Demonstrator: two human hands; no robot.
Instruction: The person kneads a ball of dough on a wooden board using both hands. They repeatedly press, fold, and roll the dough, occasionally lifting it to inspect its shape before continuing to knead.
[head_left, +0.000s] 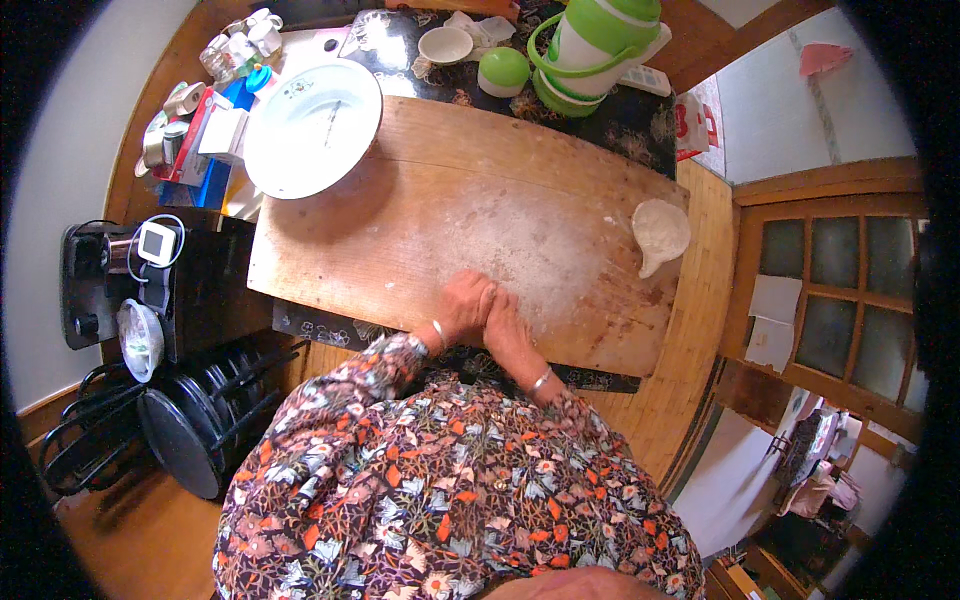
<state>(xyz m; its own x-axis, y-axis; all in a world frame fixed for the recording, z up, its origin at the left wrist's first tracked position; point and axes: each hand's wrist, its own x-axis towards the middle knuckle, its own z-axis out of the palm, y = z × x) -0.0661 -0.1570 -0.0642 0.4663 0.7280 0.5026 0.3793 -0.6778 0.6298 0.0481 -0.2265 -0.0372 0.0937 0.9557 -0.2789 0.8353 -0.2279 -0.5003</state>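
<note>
My left hand (466, 298) and my right hand (507, 321) meet over the near edge of a wooden board (427, 225). Their fingers are bent and touch one another, and each wrist wears a silvery bracelet. Whether something small is between the fingers is hidden. White flour (536, 259) is spread over the board just beyond and to the right of my hands. A ladle-shaped scoop filled with flour (660, 229) rests near the board's right end. At the far left corner stands a large white enamel basin (311, 135).
Behind the board are a small white bowl (445, 46), a green and white round container (503, 72) and a green and white thermos jug (592, 45). Boxes and jars (202, 135) crowd the far left. Black stools (180, 435) stand at the lower left.
</note>
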